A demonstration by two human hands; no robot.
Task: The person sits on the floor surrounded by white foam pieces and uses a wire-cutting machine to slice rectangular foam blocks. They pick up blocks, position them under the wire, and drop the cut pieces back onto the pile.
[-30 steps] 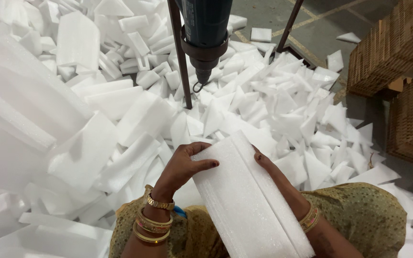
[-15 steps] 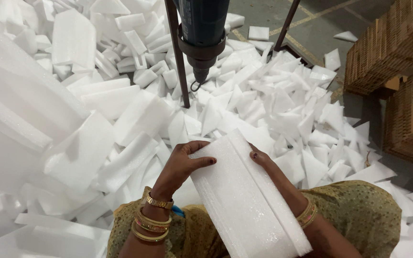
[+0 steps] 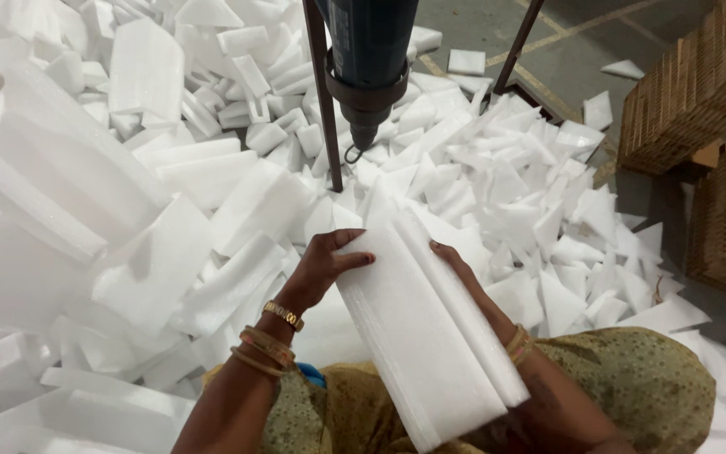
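Head view is showing a stack of white foam sheets (image 3: 430,328) lying across the person's lap at six o'clock. The left hand (image 3: 323,267) is pressing its spread fingers on the stack's left top corner, while the right hand (image 3: 455,261) is cupping the far right edge, mostly hidden behind it. The stack seems to be getting squared up. Its top end is pointing toward twelve o'clock, where a dark drill-like tool (image 3: 369,71) is hanging on a metal frame (image 3: 323,101) above heaped foam offcuts (image 3: 497,185). At two o'clock, cardboard stacks (image 3: 699,92) are standing.
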